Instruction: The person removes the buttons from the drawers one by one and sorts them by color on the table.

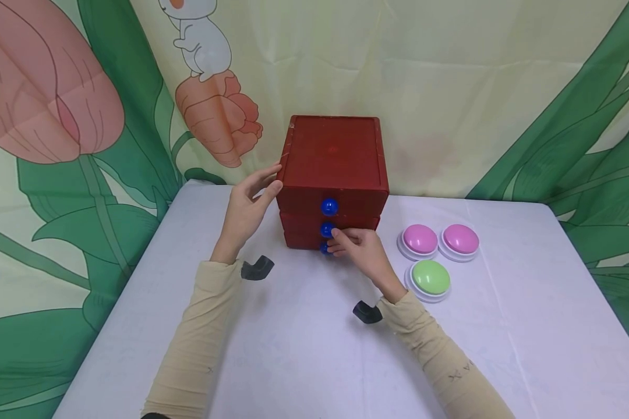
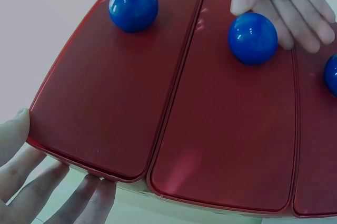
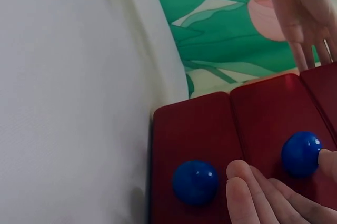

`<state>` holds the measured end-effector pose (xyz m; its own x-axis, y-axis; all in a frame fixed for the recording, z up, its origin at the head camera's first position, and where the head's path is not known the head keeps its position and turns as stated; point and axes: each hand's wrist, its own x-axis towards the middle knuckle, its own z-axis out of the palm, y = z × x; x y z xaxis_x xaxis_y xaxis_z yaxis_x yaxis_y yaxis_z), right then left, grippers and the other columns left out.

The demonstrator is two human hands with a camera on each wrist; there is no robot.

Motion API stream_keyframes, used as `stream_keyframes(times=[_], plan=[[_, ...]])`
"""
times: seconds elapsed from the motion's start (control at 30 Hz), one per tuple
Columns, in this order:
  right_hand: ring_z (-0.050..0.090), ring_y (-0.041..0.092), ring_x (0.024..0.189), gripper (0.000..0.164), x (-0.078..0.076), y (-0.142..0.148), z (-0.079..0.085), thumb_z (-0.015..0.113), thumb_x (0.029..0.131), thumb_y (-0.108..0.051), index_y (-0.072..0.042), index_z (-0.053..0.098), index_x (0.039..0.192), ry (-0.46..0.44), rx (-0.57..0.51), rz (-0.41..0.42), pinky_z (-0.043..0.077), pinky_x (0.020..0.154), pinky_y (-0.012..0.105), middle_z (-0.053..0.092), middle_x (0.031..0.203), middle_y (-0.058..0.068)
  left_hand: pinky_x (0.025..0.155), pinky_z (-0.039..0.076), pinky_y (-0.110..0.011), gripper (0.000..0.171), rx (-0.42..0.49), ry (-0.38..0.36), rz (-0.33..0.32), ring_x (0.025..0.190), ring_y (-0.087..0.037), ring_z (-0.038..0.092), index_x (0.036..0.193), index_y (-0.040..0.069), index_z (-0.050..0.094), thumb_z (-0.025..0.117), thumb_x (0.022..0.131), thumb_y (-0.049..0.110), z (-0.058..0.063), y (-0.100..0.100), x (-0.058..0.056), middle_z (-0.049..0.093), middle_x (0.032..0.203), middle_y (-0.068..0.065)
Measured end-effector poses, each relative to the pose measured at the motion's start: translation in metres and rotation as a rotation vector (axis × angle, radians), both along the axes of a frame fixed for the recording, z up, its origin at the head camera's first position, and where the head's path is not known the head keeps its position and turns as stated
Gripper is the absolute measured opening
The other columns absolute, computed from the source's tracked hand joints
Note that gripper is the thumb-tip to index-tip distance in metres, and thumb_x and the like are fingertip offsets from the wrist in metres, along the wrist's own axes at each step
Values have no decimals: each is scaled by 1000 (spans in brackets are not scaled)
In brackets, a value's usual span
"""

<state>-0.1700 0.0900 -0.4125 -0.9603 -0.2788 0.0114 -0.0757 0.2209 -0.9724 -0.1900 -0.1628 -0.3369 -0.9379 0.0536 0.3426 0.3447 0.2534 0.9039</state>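
A dark red drawer cabinet (image 1: 332, 151) stands at the back middle of the table, its three stacked drawers closed. On their fronts are a top blue knob (image 1: 329, 206), a middle blue knob (image 3: 299, 155) and a bottom blue knob (image 3: 195, 183). My right hand (image 1: 364, 250) is at the middle knob. In the right wrist view its thumb (image 3: 329, 163) meets that knob's side, while the fingers (image 3: 253, 192) stretch out straight between the middle and bottom knobs. My left hand (image 1: 246, 212) rests against the cabinet's left side by the top drawer, fingers spread and relaxed.
Right of the cabinet sit two pink push buttons (image 1: 420, 239) and a green push button (image 1: 431, 277) on white bases. The white table (image 1: 304, 349) backs onto a printed curtain (image 1: 451, 116). Black wrist mounts (image 1: 367, 312) jut inward from both sleeves.
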Motion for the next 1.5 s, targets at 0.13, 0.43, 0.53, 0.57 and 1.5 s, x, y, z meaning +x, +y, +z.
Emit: stream_keyframes(times=[0.13, 0.43, 0.53, 0.57, 1.5], plan=[[73, 37, 92, 43, 1, 6, -5, 60, 99, -36, 3, 71, 113, -16, 25, 1, 60, 84, 40, 75, 98, 20, 105, 47, -48, 44, -2, 3, 2, 131, -18, 54, 139, 17, 58, 65, 97, 29, -1, 0, -1, 55, 146, 2], [73, 37, 92, 41, 0, 9, -16, 61, 99, -33, 6, 72, 108, -60, 58, 4, 59, 84, 41, 74, 98, 21, 105, 48, -47, 44, 3, 11, -6, 132, -18, 54, 140, 16, 58, 64, 98, 28, -1, 0, 0, 55, 146, 1], [73, 37, 91, 41, -1, 9, -19, 61, 99, -31, 7, 71, 108, -71, 72, 0, 60, 81, 41, 74, 98, 22, 105, 48, -47, 44, 3, 11, -8, 132, -18, 53, 140, 16, 58, 64, 98, 27, -1, 0, 0, 55, 146, 1], [73, 37, 91, 41, -1, 9, -20, 61, 99, -31, 7, 71, 108, -76, 75, 1, 60, 81, 41, 74, 98, 22, 105, 47, -47, 44, 3, 11, -9, 132, -18, 53, 140, 17, 58, 64, 98, 27, -1, 0, 0, 55, 146, 1], [75, 28, 78, 41, -7, -8, -36, 62, 99, -29, 11, 72, 104, -161, 82, 14, 61, 72, 34, 75, 93, 21, 107, 46, -48, 44, -6, 0, 4, 132, -18, 53, 140, 18, 58, 64, 98, 28, -1, 0, 0, 54, 146, 1]])
